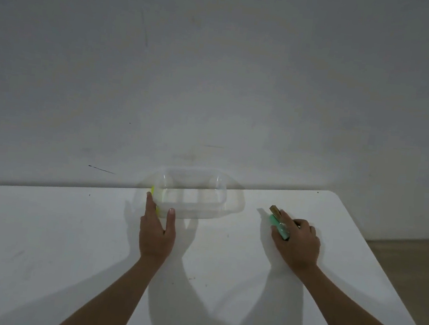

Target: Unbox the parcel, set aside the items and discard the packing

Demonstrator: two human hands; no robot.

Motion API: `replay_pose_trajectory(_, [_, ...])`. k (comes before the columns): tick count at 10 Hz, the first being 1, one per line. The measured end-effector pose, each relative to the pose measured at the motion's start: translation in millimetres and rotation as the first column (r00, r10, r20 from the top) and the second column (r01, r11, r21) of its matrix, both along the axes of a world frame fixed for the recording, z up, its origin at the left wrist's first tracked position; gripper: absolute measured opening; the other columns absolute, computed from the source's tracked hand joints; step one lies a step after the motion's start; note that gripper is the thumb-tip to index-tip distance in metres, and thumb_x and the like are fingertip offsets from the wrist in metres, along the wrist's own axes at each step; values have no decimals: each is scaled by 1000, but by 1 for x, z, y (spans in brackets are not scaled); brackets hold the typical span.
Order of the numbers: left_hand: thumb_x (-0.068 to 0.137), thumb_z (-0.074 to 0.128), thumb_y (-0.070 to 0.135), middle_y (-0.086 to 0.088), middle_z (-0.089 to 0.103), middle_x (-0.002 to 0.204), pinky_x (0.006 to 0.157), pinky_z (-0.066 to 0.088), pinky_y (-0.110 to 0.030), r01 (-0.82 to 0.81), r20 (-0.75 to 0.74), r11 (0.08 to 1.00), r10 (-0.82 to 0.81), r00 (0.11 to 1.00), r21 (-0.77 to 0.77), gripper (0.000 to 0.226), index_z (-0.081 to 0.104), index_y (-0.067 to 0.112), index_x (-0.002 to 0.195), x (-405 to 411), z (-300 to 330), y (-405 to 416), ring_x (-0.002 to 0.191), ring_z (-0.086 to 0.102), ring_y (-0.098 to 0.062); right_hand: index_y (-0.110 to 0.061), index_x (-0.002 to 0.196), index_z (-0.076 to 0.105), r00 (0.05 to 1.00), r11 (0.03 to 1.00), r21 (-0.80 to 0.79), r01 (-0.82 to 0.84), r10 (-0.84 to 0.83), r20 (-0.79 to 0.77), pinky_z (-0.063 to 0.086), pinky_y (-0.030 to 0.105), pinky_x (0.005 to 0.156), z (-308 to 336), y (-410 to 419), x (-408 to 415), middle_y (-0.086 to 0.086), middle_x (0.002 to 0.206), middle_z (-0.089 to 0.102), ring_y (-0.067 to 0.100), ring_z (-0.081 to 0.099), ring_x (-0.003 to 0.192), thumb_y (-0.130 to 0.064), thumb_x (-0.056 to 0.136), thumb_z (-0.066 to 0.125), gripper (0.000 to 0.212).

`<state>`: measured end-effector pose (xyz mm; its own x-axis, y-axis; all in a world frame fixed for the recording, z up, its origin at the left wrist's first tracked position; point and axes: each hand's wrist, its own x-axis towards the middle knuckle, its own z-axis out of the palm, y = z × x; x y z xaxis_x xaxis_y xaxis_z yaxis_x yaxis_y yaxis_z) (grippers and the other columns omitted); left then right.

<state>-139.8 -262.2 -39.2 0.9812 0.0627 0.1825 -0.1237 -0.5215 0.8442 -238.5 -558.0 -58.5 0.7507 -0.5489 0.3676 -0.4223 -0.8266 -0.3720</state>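
Clear plastic makes up the box [193, 194] at the far edge of the white tabletop [39, 236], right against the wall [218, 69]; the left hand [157, 229] steadies its near left corner with straight fingers [150, 203] along the side by a yellow clip [153, 191] and the thumb on the front wall. The right hand [296, 242], well apart to the right, has its fingers curled round a small green item with a brownish end [278, 221], resting low on the tabletop. I judge the step to be setting an item aside; next the right hand should release it there, and whether anything remains in the box I cannot tell.
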Motion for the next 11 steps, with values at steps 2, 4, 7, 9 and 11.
replay_pose_trajectory(2, [90,44,50,0,35,151,103,29,-28,36,45,998,-34,998,-46,70,18,22,149,10,9,1,135,35,-20,-31,123,61,927,963,69,-260,229,297,51,32,62,48,48,41,6,90,63,24,59,75,-45,77,60,48])
replay_pose_trajectory(4, [90,57,36,-7,50,138,101,33,-24,10,50,998,-7,999,-70,58,41,13,141,24,13,2,129,47,-22,-33,124,60,811,807,110,-581,560,171,49,32,72,96,108,111,4,95,61,23,58,83,-51,76,60,51])
replay_pose_trajectory(7, [83,68,35,-3,56,135,102,42,-31,18,-6,987,-19,1000,-158,62,46,14,138,28,13,8,124,52,-18,-32,122,62,652,692,437,-574,710,-267,49,32,89,78,136,175,-7,118,67,17,61,107,-48,72,69,52])
replay_pose_trajectory(9, [84,66,39,2,53,138,106,41,-38,35,-44,979,-44,998,-201,64,43,19,139,28,10,8,127,48,-14,-19,130,57,645,616,586,-527,739,-197,35,13,93,75,133,176,-1,134,58,13,52,123,-27,79,75,54])
replay_pose_trajectory(11, [87,61,44,-6,47,142,109,36,-36,30,-15,996,-31,999,-90,65,40,13,141,30,18,7,132,43,-22,-16,114,68,773,629,545,-554,632,55,46,23,93,103,136,153,2,117,68,13,62,107,-21,82,70,32])
